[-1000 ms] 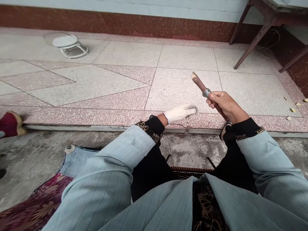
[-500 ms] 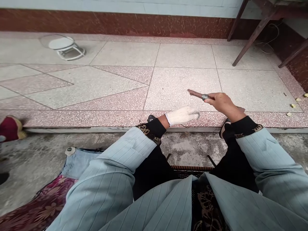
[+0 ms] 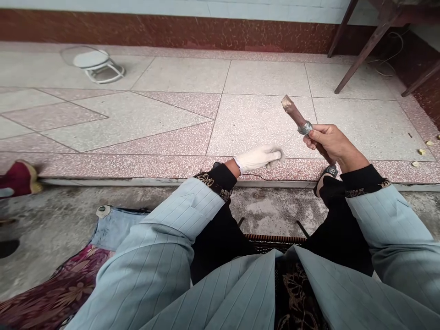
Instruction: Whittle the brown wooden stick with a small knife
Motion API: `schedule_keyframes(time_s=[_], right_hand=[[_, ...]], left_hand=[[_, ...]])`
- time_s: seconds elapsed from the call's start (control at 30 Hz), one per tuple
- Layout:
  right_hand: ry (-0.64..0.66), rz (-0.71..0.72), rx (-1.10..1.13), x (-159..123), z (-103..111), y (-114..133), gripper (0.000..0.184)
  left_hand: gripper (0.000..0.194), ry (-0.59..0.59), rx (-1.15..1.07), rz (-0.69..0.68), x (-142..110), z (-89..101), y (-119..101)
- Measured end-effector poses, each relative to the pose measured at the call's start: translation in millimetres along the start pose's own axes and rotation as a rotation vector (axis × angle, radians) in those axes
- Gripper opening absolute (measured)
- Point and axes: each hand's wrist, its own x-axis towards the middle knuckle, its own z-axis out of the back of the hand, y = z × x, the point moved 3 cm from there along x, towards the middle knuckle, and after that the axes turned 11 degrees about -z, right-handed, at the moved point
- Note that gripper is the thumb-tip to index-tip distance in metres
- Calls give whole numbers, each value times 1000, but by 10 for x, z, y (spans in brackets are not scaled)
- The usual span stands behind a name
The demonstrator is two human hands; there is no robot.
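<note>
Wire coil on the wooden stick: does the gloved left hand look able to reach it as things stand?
Likely yes: nothing bulky shows between the left hand and the wire coil, though the right hand grips the wooden stick right beside it and may limit access on that side.

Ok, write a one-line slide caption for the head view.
Bare right hand holding a wooden stick wound with silvery wire, the white-gloved left hand nearby, over a patterned floor.

No word, brand name or number can be read for certain. The person's dark right shoe point(image 3: 324, 175), by the front edge of the tiled step point(image 3: 137, 165), bears a small pale emblem point(image 3: 332, 170), too small to make out.
</note>
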Motion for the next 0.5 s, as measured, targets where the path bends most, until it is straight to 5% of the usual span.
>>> schedule_keyframes(time_s=[0.27,0.4,0.5], right_hand=[[-85,-125,-170,130,45,-139,26],[-186,-187,-499,181,9,-226,21],[-114,-203,-758,207,-135,-283,14]], left_hand=[[35,141,83,69,-67,-28,8],[33,150,254,11,-89,27,-110],[27,145,420,-37,-81,75,-156]])
